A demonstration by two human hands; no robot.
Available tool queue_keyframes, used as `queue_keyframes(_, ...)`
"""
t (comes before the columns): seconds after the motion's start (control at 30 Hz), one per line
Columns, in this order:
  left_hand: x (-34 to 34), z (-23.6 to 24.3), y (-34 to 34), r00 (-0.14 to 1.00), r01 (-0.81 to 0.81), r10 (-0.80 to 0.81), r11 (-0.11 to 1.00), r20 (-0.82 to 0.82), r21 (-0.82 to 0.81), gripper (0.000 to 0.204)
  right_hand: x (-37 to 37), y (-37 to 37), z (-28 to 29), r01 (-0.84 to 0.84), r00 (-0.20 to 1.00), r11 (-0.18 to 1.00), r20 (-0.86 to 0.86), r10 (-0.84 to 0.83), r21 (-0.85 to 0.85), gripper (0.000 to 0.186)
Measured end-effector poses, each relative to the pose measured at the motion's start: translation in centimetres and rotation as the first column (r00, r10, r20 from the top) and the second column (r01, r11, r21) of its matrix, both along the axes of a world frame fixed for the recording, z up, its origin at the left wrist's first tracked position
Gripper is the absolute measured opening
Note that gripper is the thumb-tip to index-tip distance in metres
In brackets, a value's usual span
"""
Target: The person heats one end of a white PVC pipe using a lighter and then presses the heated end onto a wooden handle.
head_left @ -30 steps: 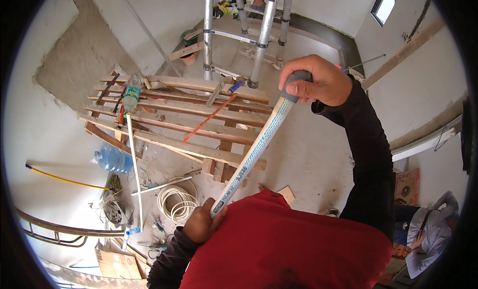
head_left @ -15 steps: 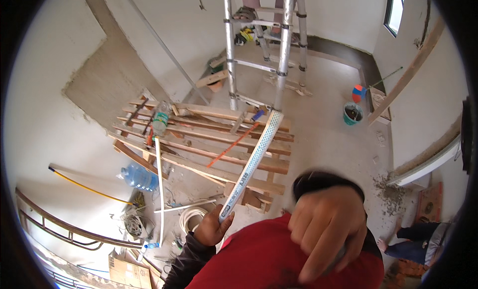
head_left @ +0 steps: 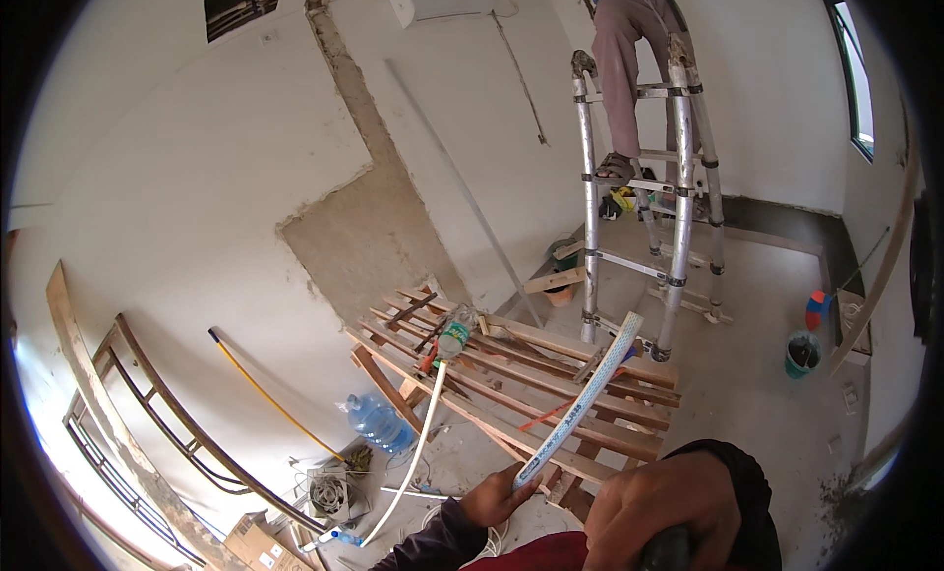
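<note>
Nearest the lower edge, the right hand is clenched around a dark grey rounded object (only its top shows, so what it is cannot be told). Just left of it, the left hand grasps the near end of a long white plastic pipe with blue markings, which slants up and to the right, its far open end in front of the ladder's foot. Beyond the hands, a pile of rough wooden planks lies on the concrete floor, with a clear plastic bottle resting on its left end and a thin white pipe running down from there. Left of the planks sits a large blue water jug. Farther off, a person stands on a silver aluminium ladder. Far right, a green bucket stands by the wall.
</note>
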State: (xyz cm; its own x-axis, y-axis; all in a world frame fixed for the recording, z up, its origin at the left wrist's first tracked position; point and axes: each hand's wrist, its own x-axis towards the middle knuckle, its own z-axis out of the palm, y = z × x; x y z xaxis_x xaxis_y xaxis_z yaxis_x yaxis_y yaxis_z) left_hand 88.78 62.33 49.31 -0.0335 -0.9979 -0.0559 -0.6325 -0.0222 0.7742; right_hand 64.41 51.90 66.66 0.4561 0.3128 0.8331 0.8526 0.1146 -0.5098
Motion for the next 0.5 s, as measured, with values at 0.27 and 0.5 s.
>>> queue_keyframes(0.27, -0.2, 0.1, -0.7, 1.0, -0.018, 0.018, 1.0, -0.002, -0.012, 0.048, -0.3, -0.3, 0.3, -0.034, 0.998, 0.999, -0.048, 0.033, -0.034, 0.053)
queue_keyframes(0.5, -0.8, -0.1, -1.0, 0.998, -0.055, 0.054, 0.998, -0.021, -0.044, 0.042, -0.6, -1.0, -0.1, -0.041, 0.999, 0.988, 0.015, 0.044, -0.149, 0.061)
